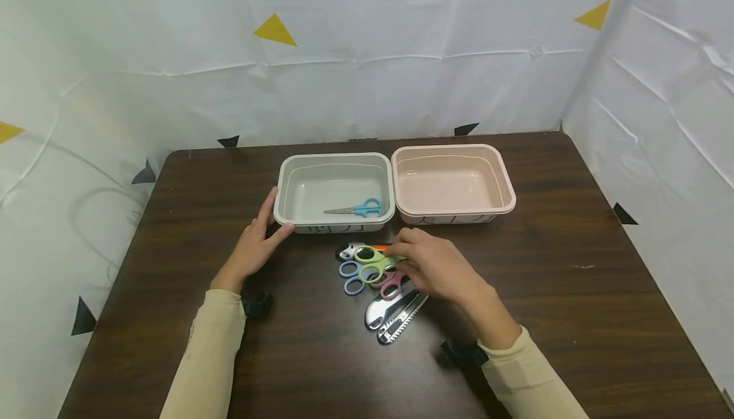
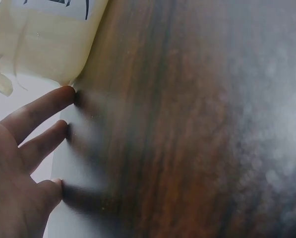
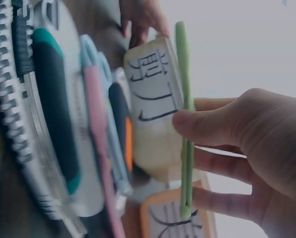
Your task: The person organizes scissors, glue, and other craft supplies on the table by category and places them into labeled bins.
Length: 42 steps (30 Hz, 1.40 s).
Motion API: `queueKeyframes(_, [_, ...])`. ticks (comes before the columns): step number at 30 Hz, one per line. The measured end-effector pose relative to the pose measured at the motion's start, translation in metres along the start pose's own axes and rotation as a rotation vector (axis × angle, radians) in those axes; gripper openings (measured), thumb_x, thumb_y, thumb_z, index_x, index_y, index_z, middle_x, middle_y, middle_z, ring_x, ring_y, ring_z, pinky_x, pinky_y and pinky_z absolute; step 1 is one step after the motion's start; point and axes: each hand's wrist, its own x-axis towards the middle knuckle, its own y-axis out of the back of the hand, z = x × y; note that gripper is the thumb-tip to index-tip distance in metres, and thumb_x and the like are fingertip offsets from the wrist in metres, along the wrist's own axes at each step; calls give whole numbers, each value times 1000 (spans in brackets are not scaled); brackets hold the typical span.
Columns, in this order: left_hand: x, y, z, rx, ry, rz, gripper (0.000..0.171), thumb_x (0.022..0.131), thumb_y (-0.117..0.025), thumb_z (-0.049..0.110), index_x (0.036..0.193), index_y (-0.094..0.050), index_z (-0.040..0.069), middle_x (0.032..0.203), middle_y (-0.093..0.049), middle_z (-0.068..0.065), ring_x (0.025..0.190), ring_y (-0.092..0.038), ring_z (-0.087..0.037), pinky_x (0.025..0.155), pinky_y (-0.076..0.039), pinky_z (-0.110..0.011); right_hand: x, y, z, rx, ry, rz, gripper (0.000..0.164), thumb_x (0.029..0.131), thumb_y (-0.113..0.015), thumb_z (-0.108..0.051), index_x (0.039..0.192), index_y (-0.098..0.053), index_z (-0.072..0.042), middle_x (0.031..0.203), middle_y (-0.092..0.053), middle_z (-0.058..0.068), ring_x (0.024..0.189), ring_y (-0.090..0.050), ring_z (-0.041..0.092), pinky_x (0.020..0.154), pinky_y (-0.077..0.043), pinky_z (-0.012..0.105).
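Observation:
My right hand (image 1: 436, 266) pinches the green scissors (image 3: 183, 54) between thumb and fingers. In the right wrist view they stand edge-on, closed, above the other tools. In the head view, their handle rings overlap the blue-handled scissors and the pink-handled scissors (image 3: 95, 94). My left hand (image 1: 249, 247) has spread, extended fingers at the left side of the grey bin (image 1: 321, 190), with the thumb at its front-left corner. Inside that bin lies a pair of turquoise-handled scissors (image 1: 361, 211), blades pointing left.
A pink bin (image 1: 447, 199) stands beside the grey one on the right. Both have handwritten front labels. Below the scissors lie utility knives, one silver with a toothed-looking edge (image 1: 395, 328). A black-and-white tool (image 1: 346, 251) and something orange lie near the grey bin.

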Motion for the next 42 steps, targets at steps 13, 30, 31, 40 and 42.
queueKeyframes(13, [0,-3,-1,1,-40,5,79,93,-55,50,149,1,50,149,-37,-14,139,-30,-36,111,-4,-64,41,25,4,-56,20,189,26,85,-70,-14,110,-72,-20,102,-62,-5,86,-55,11,58,-48,31])
queueKeyframes(30, [-2,-4,1,-20,-49,23,78,93,-56,50,150,-2,49,148,-40,-13,140,-28,-36,111,-5,-63,106,15,17,59,-108,192,29,88,-68,-16,117,-69,-16,104,-62,0,85,-56,16,68,-49,34])
queueKeyframes(31, [-2,-4,1,-20,-49,24,78,93,-56,50,150,-2,49,148,-40,-13,141,-28,-36,111,-5,-63,109,14,18,60,-105,195,29,88,-68,-16,117,-69,-15,104,-62,0,86,-56,16,68,-48,33])
queueKeyframes(40, [-2,-7,-2,-15,-42,31,78,93,-55,51,150,-3,48,147,-42,-11,140,-29,-34,112,-6,-61,132,3,17,83,-146,136,30,89,-68,-19,119,-69,-16,101,-63,-1,85,-55,14,67,-47,30])
queueKeyframes(42, [-3,-7,-2,-12,-45,29,78,93,-55,51,151,-3,46,147,-41,-12,141,-28,-35,112,-6,-62,136,0,18,84,-166,97,30,89,-67,-19,120,-68,-17,102,-63,-1,86,-56,14,68,-48,31])
